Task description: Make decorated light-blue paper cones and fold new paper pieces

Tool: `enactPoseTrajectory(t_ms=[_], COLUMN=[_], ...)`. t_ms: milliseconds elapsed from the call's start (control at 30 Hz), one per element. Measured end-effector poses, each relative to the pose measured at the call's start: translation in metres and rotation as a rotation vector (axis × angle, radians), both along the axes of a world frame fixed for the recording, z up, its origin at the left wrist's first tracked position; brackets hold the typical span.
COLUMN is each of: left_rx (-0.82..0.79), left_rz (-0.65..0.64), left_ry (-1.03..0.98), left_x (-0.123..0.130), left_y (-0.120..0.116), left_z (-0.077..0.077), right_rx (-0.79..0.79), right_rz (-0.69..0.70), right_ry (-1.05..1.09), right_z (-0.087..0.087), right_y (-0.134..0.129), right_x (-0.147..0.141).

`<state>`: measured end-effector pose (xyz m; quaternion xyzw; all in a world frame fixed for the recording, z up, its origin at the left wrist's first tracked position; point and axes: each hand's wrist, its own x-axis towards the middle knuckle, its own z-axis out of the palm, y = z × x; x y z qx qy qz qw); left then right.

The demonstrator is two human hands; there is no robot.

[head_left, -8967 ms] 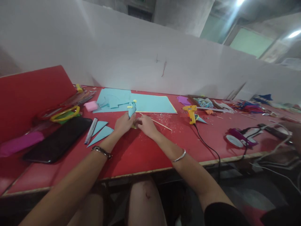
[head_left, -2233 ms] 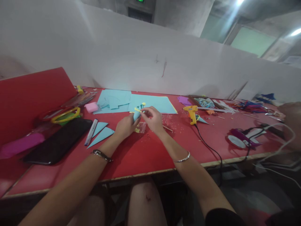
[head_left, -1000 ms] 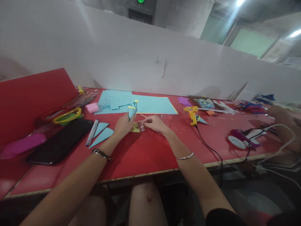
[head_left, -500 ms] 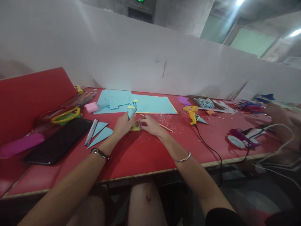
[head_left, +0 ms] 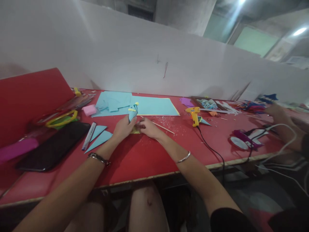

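Red desk (head_left: 145,161) spreads beneath the blue paper cone (head_left: 132,116), pinched in the left hand (head_left: 121,129), wide end toward the wall. Yellow bits (head_left: 135,130) lie between the hands; whether the right hand's (head_left: 150,129) bent fingers pinch anything, I cannot tell.

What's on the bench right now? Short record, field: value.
left hand: holds blue paper cone, yellow trim
right hand: fingers at small packet; grip unclear
surface: red table
left side: marker, blue paper wedges, black flat object
behind hands: blue sheets
right side: yellow glue gun, corded; second cone
far right: another person's arm
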<state>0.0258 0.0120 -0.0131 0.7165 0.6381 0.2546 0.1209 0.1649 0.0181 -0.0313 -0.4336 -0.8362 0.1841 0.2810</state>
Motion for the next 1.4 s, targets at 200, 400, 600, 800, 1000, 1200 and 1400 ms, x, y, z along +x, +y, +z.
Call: enactPoseTrajectory(t_ms=[200,400,600,800,1000,1200,1400], left_rx=[-0.021,-0.029,-0.030,-0.050,-0.072,-0.049,-0.062], left_rz=[0.015,0.031,0.023,0.013,-0.008,-0.020,-0.023], left_ry=[-0.014,-0.002,-0.008,-0.043,-0.061,-0.074,-0.099], left_x=[0.000,0.000,0.000,-0.001,-0.001,-0.001,-0.002], left_y=[-0.002,-0.002,0.000,0.000,-0.003,-0.003,-0.002], left_z=[0.002,0.003,0.002,0.002,0.004,0.004,0.003], right_rx=[-0.113,-0.151,-0.098,-0.196,-0.173,-0.321,-0.398], right_rz=[0.074,0.117,0.116,0.114,-0.326,-0.254,-0.105], right_ry=[0.077,0.090,-0.023,0.198,0.810,1.088,1.091], right_z=[0.002,0.004,0.010,0.013,0.016,0.021,0.017], right_y=[0.002,0.000,-0.003,-0.001,0.005,-0.002,-0.003], right_x=[0.000,0.000,0.001,0.013,0.021,0.014,0.008])
